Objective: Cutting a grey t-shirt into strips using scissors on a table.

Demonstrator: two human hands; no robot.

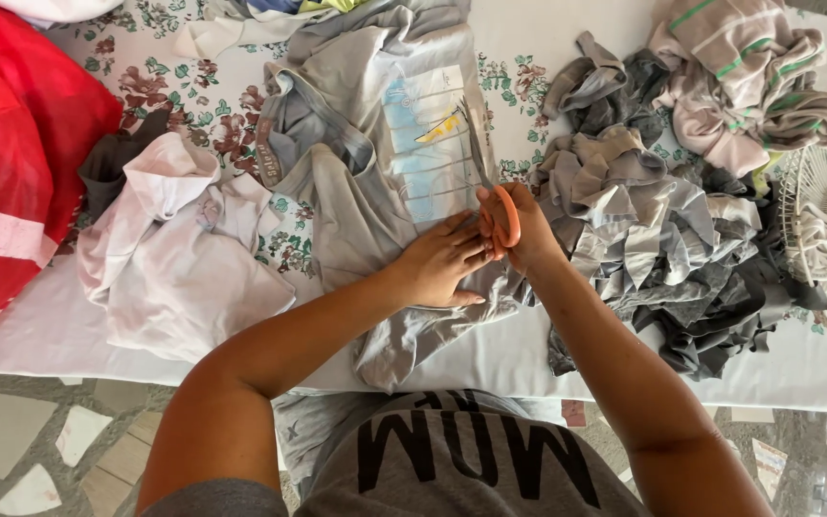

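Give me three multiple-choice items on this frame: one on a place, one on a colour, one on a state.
1. Where does the pile of grey cloth scraps lie?
A. right of the grey shirt
B. on the floor
C. on the red cloth

2. What colour are the handles of the scissors?
A. blue
B. orange
C. black

3. How does the left hand rest?
A. clenched in a fist
B. lifted off the cloth
C. flat on the grey shirt

Answers:
1 A: the scraps are heaped on the table right of the grey shirt.
2 B: orange loops show in the right hand.
3 C: its fingers lie spread, pressing the fabric beside the scissors.
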